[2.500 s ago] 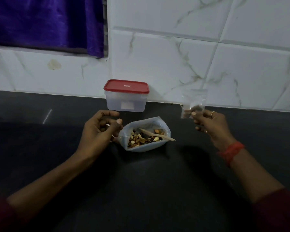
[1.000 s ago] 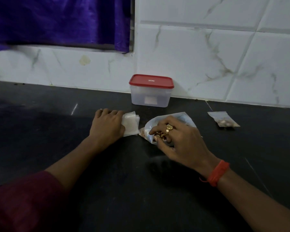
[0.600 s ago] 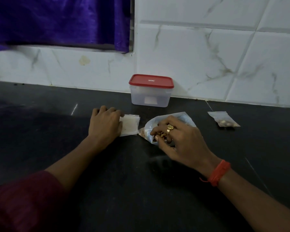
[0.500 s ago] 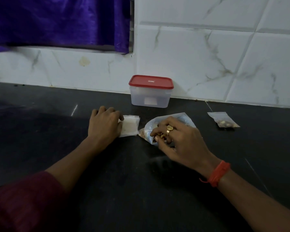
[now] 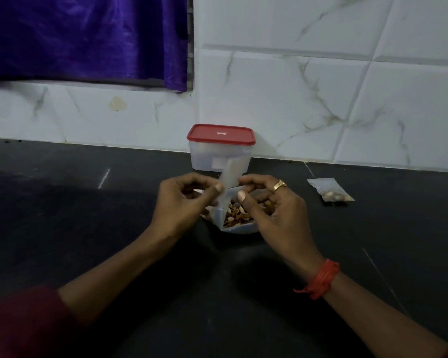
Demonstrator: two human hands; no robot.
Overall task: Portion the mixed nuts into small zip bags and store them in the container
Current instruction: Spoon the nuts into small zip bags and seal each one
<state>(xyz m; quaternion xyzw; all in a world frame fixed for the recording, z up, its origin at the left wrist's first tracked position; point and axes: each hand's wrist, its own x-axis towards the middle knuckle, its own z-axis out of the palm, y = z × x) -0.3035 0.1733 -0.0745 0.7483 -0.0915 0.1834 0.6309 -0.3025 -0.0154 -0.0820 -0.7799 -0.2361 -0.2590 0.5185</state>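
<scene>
Head view, single frame: an empty zip bag [image 5: 230, 174] is held upright at frame centre, just above the counter [image 5: 88, 202]. It is pinched at its left edge between thumb and forefinger of the left hand [image 5: 181, 202], the other fingers being curled in. The right hand [image 5: 274, 210] is set against the bag's right edge, forefinger and thumb curled narrow onto it (grip looks like a pinch, contact partly blurred); a ring [image 5: 279, 186] is worn on it and a red thread band [image 5: 321, 280] on the wrist. Directly below and between the hands, the open nut bag [image 5: 239, 229] is laid on the counter with the mixed nuts [image 5: 237, 215] exposed. The container [image 5: 207, 156] is stood behind the hands, centre frame, against the tiled wall [image 5: 295, 99], its red lid [image 5: 221, 134] on. A filled zip bag [image 5: 331, 192] is laid flat at centre right, well apart from the hands. A purple curtain [image 5: 83, 37] is hung at upper left. A dark red sleeve [image 5: 18, 324] is seen at lower left.
</scene>
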